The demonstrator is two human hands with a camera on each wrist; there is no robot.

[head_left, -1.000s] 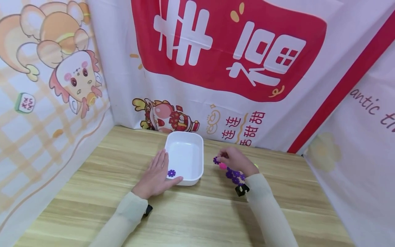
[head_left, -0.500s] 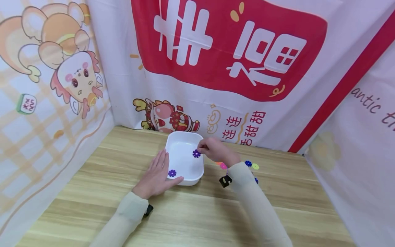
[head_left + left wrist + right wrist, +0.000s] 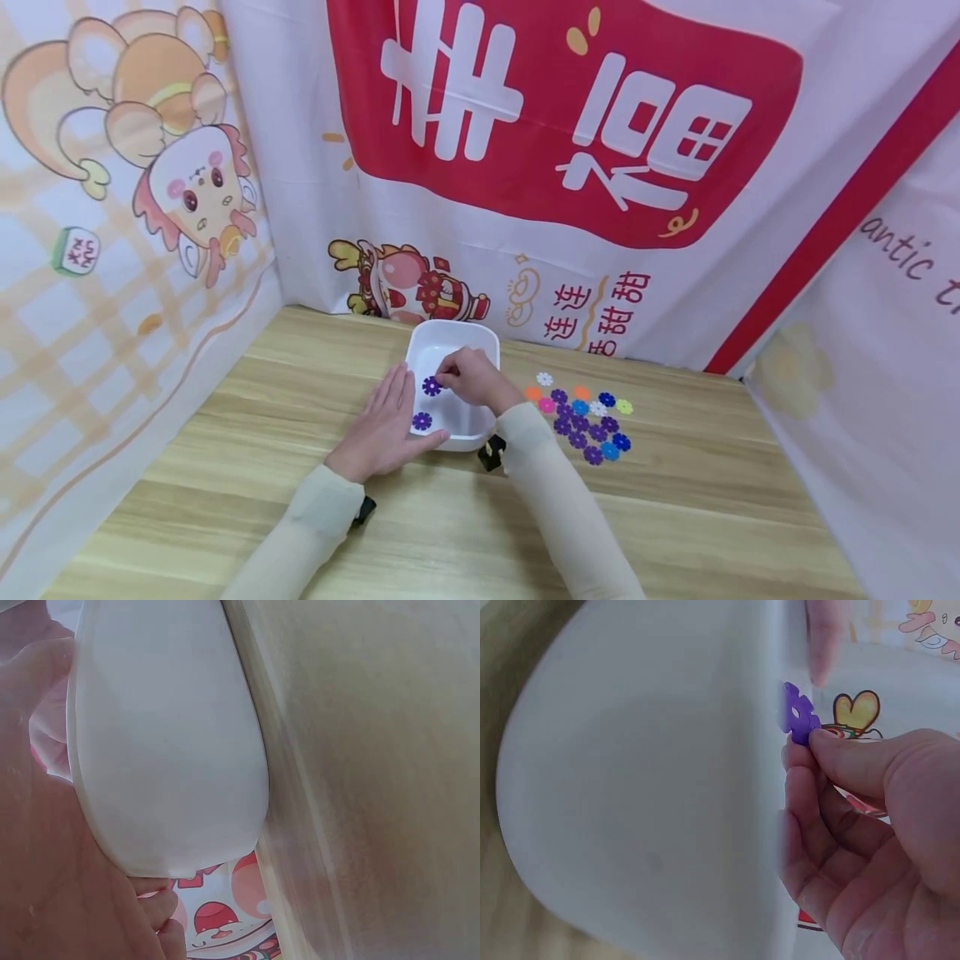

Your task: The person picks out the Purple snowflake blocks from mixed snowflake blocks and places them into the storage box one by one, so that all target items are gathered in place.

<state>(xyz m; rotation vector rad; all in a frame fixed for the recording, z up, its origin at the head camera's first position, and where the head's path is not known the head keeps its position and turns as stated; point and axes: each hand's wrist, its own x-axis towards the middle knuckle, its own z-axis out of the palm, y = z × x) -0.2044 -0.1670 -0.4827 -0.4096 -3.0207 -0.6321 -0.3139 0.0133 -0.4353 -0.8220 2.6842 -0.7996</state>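
A white plastic tray (image 3: pixel 467 423) stands on the wooden table near the back curtain. My left hand (image 3: pixel 375 429) rests against its left side, fingers straight along the rim and thumb spread across the front corner. Between the thumb and forefinger of my right hand (image 3: pixel 471 377), a purple snowflake-shaped disc (image 3: pixel 798 712) is pinched by its edge, over the inside of the tray. Another purple snowflake disc (image 3: pixel 422 422) lies in the tray's front left corner, beside the left thumb. The tray's outer wall (image 3: pixel 172 735) fills much of the left wrist view.
To the right of the tray, several loose snowflake discs (image 3: pixel 579 423) lie in a cluster, mostly purple, with blue, white, orange, pink and yellow ones among them. A printed curtain (image 3: pixel 525 275) closes the table's back edge, with printed cloth on both sides.
My right hand has carried the purple snowflake disc leftward from the cluster, across the tray's right rim and over its inside. The cluster has come into view. My left hand keeps its place.
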